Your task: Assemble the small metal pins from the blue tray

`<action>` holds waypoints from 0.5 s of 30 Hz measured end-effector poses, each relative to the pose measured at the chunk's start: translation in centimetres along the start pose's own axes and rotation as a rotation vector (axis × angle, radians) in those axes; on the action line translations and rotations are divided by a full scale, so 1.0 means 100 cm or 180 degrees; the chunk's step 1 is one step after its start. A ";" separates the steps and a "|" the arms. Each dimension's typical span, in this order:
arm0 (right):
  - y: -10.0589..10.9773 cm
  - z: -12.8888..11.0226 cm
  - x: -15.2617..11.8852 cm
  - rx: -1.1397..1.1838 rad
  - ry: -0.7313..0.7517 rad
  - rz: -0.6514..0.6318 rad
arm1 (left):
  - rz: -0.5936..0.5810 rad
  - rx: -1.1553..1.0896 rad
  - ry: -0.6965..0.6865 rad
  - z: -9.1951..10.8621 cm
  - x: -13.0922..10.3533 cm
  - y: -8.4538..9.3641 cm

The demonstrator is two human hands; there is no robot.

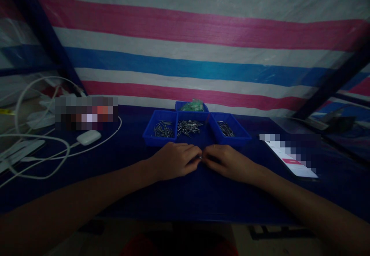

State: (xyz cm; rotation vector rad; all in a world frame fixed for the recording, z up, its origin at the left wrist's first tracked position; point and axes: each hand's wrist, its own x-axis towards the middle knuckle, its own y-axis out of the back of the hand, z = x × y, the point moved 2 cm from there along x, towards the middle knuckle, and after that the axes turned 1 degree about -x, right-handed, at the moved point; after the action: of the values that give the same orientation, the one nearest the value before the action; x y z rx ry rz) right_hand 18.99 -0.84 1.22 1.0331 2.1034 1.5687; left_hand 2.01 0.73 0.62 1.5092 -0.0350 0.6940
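My left hand [177, 159] and my right hand [224, 159] meet fingertip to fingertip low over the table, in front of the blue bins. Both are closed in a pinch. A tiny shiny metal piece [200, 157] shows between the fingertips; its kind is too small to make out. Just beyond the hands lies a loose pile of thin metal pieces [189, 127]. To its left, a blue bin [148, 134] holds slim metal pieces [163, 129]. More such pieces [225, 129] lie in the right blue bin [241, 133].
Behind the pile, a third blue bin [192, 113] holds green plastic packets [193, 105]. A lit phone [289, 159] lies right on the blue table [187, 198]. White cables [63, 156] and a white charger-like block [88, 137] are at left. A striped sheet [202, 36] hangs behind.
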 end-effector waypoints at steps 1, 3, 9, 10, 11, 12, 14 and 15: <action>-0.001 0.000 0.000 0.0007 0.0018 -0.0002 | 0.0005 -0.0032 -0.0049 0.001 0.000 0.000; -0.002 0.000 0.000 0.0015 0.0044 -0.0015 | 0.0031 -0.0035 -0.0118 0.003 0.000 0.001; -0.002 -0.001 0.000 -0.0003 0.0064 -0.0064 | 0.0040 -0.0019 -0.0195 0.003 0.000 0.001; -0.002 -0.001 -0.001 -0.0011 0.0062 -0.0057 | 0.0035 -0.0010 -0.0178 0.003 0.000 0.001; -0.001 -0.001 -0.001 -0.0017 0.0057 -0.0041 | 0.0031 0.0004 -0.0153 0.003 0.000 0.001; -0.001 -0.001 -0.001 -0.0025 0.0043 -0.0024 | 0.0032 0.0015 -0.0122 0.003 0.000 0.001; -0.001 0.000 0.000 -0.0050 0.0003 0.0012 | 0.0054 0.0038 -0.0037 0.002 0.000 0.000; -0.001 0.001 0.000 -0.0067 -0.0019 0.0023 | 0.0068 0.0052 0.0011 0.001 0.000 0.000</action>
State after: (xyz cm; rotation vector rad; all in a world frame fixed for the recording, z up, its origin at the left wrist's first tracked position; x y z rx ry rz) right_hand 19.03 -0.83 1.12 1.0382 2.0769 1.5858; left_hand 2.04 0.63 0.62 1.5250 -0.0430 0.7157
